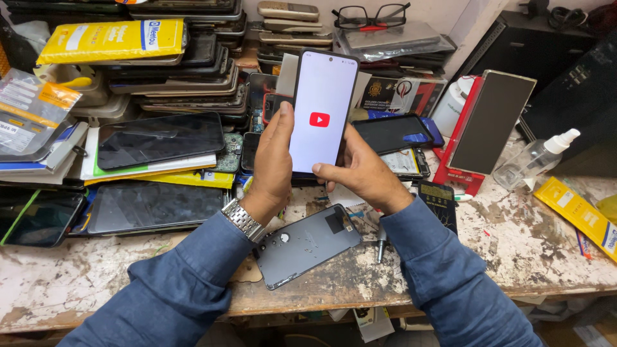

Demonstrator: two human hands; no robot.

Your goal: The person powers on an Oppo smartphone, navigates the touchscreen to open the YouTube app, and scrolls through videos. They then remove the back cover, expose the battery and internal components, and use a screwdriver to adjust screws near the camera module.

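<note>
Both hands held a phone (322,109) upright above the bench (514,250), its lit screen facing the camera — a pale field with a red play badge in the middle. The left hand (273,164) gripped the phone's left edge, thumb lying along the side of the screen, fingers hidden behind it. A metal watch (242,220) sat on that wrist, at the cuff of a blue sleeve (186,283). The right hand (363,173) clasped the lower right edge, its thumb tip pressed on the glass near the bottom corner.

Directly below the hands, flat on the worn, paint-flecked bench, lay a grey back cover (307,244), tilted, with a dark patch near its upper end. Just right of it a small metal tool (381,241) showed from under the right forearm, and beside that a dark battery (439,202).

To the left lay several dark screens (157,138), stacked over papers and more glass panels. Behind them rose piles of old phones, topped by a yellow packet (112,40). Black glasses (371,16) rested on a stack at the back. On the right a dark panel (491,122) leaned on a red box, with a clear spray bottle (536,157) near it — and a yellow packet lay at the far right edge.
</note>
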